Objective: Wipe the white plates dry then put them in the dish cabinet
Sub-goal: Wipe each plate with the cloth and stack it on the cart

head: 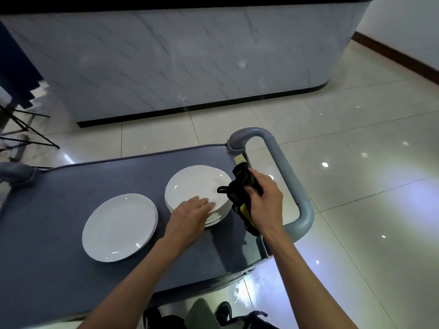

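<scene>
A stack of several white plates (196,186) stands on the right part of the grey cart top (59,186). My left hand (190,214) rests on the near rim of the top plate, fingers laid flat on it. My right hand (264,200) grips a bunched black cloth with a yellow patch (240,198) just above the stack's right edge. To the left lies a second, lower pile of white plates (118,226). No dish cabinet is in view.
The cart's grey handle (285,172) loops up at its right end, another handle (14,172) at the left. A marble-patterned counter (178,55) stands behind. Black metal stand legs (26,129) are at the left. Glossy tiled floor (356,138) surrounds the cart.
</scene>
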`<control>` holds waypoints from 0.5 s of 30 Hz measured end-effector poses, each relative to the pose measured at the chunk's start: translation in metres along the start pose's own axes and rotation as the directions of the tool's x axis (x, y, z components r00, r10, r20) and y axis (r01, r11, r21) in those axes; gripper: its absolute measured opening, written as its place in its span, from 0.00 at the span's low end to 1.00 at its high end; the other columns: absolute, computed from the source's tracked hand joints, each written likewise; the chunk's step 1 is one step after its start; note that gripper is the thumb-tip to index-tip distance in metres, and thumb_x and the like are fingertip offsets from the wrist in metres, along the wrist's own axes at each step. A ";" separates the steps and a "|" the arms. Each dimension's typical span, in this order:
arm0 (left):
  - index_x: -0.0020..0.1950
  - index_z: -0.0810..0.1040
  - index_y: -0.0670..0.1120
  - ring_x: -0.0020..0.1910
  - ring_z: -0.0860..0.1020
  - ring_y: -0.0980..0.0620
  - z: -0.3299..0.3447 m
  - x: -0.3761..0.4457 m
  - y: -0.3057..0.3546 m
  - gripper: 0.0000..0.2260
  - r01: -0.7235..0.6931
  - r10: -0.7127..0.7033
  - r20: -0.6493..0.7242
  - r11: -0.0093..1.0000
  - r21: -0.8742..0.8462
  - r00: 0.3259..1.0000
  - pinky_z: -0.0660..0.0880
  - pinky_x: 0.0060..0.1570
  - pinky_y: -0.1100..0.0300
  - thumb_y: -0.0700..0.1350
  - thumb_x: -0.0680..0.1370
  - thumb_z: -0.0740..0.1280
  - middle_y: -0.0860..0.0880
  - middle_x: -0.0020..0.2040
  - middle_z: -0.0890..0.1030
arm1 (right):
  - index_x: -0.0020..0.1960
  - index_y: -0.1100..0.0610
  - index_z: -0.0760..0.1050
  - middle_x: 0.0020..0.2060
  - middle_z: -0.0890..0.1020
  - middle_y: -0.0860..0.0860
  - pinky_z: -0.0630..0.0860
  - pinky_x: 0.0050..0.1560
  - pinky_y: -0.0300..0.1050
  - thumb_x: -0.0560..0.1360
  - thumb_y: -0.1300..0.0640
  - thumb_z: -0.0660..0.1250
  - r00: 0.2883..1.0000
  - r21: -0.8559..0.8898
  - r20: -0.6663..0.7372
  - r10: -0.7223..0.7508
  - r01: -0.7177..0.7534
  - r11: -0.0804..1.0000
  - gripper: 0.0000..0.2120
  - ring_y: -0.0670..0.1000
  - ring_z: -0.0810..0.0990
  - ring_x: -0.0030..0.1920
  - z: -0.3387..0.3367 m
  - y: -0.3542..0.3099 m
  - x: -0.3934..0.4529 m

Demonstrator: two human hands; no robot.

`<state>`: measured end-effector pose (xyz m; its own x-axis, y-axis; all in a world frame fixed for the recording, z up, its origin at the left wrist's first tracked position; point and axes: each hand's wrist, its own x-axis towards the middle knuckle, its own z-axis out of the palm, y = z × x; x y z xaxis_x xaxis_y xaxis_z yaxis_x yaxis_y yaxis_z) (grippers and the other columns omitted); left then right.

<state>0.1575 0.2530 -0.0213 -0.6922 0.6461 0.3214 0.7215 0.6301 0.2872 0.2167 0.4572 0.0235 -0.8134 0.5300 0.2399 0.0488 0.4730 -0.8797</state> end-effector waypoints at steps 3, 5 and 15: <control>0.58 0.84 0.45 0.57 0.82 0.38 0.003 -0.005 -0.001 0.15 0.011 -0.012 0.034 1.000 0.017 0.999 0.80 0.52 0.43 0.38 0.72 0.77 0.46 0.57 0.85 | 0.65 0.46 0.78 0.57 0.81 0.43 0.73 0.64 0.46 0.77 0.65 0.68 1.000 -0.011 0.012 0.017 -0.017 1.000 0.21 0.49 0.76 0.59 -0.001 0.005 -0.002; 0.60 0.84 0.46 0.60 0.80 0.38 0.005 -0.005 -0.003 0.15 0.033 -0.033 0.052 0.999 0.009 0.998 0.78 0.55 0.43 0.39 0.74 0.75 0.47 0.59 0.84 | 0.64 0.45 0.78 0.57 0.81 0.43 0.72 0.63 0.44 0.77 0.65 0.68 1.000 -0.009 0.021 0.021 -0.021 1.000 0.21 0.49 0.76 0.59 -0.001 0.006 -0.003; 0.65 0.81 0.48 0.69 0.74 0.39 0.014 -0.014 -0.010 0.14 0.053 -0.053 0.135 0.999 0.001 0.989 0.73 0.63 0.43 0.44 0.79 0.70 0.47 0.66 0.80 | 0.63 0.41 0.78 0.55 0.80 0.38 0.69 0.60 0.36 0.76 0.65 0.68 0.997 -0.003 0.066 0.033 -0.033 0.999 0.23 0.46 0.76 0.59 0.003 0.006 -0.009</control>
<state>0.1598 0.2441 -0.0415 -0.7255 0.6640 0.1812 0.6835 0.6642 0.3029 0.2221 0.4532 0.0146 -0.8479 0.4974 0.1833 0.0767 0.4573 -0.8860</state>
